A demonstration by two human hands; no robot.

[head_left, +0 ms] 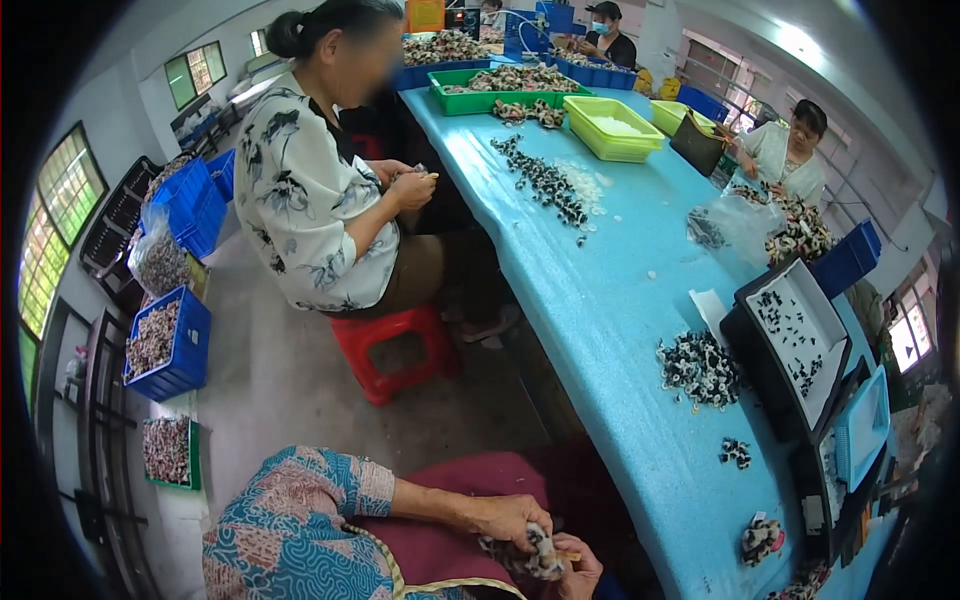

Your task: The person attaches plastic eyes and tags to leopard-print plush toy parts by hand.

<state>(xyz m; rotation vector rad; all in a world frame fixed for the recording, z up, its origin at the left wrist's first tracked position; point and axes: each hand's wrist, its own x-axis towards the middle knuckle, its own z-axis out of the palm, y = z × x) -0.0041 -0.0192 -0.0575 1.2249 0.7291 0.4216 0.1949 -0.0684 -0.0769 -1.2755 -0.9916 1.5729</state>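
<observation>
Over my lap, my left hand (508,518) is closed on a small fluffy plush piece (540,560), mottled cream, grey and black. Lower down and to its right, my right hand (580,577) grips the same piece from the other side. A short yellowish, stick-like thing (568,555) shows between the fingers of my right hand; its kind is too small to make out. A maroon cloth (440,540) covers my lap beneath both hands.
On the blue-covered table (600,300) to my right lie a pile of small black-and-white parts (700,368), a smaller cluster (735,452), a plush piece (762,540) and a black tray (790,340). Ahead left, a co-worker sits on a red stool (395,350). Blue crates (185,345) stand along the left.
</observation>
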